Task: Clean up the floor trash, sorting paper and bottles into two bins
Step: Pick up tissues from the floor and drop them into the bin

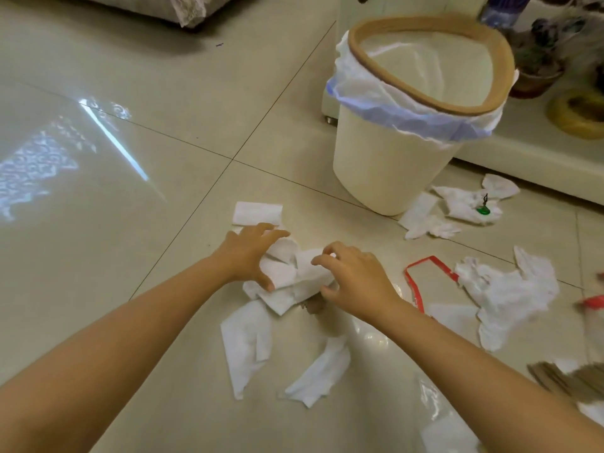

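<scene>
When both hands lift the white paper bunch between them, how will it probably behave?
The paper bunch looks thin and crumpled, so it is likely floppy and very light. Left hand and right hand gather several loose sheets, so some may slip out.

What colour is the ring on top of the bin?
Tan brown. The ring clamps a white liner onto the cream bin, seen in the head view.

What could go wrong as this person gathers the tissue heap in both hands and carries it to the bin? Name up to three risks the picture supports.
1. The left hand and right hand hold the tissue heap loosely; pieces may drop.
2. Something brown under the heap could be scooped along with it.
3. Clear plastic wrap on the glossy floor is easily overlooked or slipped on.
</scene>
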Motion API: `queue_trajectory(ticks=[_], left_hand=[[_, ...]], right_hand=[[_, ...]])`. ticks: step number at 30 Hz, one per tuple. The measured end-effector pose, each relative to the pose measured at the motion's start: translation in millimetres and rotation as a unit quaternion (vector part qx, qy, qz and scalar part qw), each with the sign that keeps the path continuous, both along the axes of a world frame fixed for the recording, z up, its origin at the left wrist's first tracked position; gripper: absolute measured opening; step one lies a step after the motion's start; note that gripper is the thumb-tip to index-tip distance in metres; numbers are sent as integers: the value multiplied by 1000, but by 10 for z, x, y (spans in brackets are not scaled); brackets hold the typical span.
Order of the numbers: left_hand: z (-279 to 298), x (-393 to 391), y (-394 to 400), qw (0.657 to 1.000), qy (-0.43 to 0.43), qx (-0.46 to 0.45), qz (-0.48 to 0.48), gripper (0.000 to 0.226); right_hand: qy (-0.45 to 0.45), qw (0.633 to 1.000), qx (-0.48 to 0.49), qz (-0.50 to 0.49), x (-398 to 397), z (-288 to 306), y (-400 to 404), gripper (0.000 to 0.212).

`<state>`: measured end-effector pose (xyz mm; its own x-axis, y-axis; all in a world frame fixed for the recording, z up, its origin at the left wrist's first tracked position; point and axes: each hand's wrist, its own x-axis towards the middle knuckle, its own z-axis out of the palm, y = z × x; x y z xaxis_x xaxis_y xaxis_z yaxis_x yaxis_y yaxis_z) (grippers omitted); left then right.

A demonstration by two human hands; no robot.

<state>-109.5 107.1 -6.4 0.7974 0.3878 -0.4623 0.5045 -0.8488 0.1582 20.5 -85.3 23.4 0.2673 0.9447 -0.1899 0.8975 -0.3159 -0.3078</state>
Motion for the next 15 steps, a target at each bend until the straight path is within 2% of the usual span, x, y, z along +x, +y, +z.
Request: queue_trajectory(ticks=[2,4,7,10,11,12,15], left_hand=[[-71,2,-24,1000,23,9,-1,110],[-132,23,-59,1000,25,8,7,98],[-180,51,-59,999,0,-17,49,61],[-166,70,-27,995,-53,-36,78,8],[-157,67,-23,990,-85,-49,97,5],[-153,53,-11,982,-119,-71,130,12],[-91,15,54,933,-236,-140,233,14]], right_hand=[[-6,1000,-21,0,-24,-85,26,47],[-10,999,-51,-2,-44,-167,51,55],[0,994,-108,-6,-67,-272,75,72],[11,993,-118,-18,-81,-363,99,76],[12,993,-114,-22,-90,-384,99,76],[14,994,-108,-25,-106,-414,109,76],[28,994,-92,-46,-148,-479,158,75]])
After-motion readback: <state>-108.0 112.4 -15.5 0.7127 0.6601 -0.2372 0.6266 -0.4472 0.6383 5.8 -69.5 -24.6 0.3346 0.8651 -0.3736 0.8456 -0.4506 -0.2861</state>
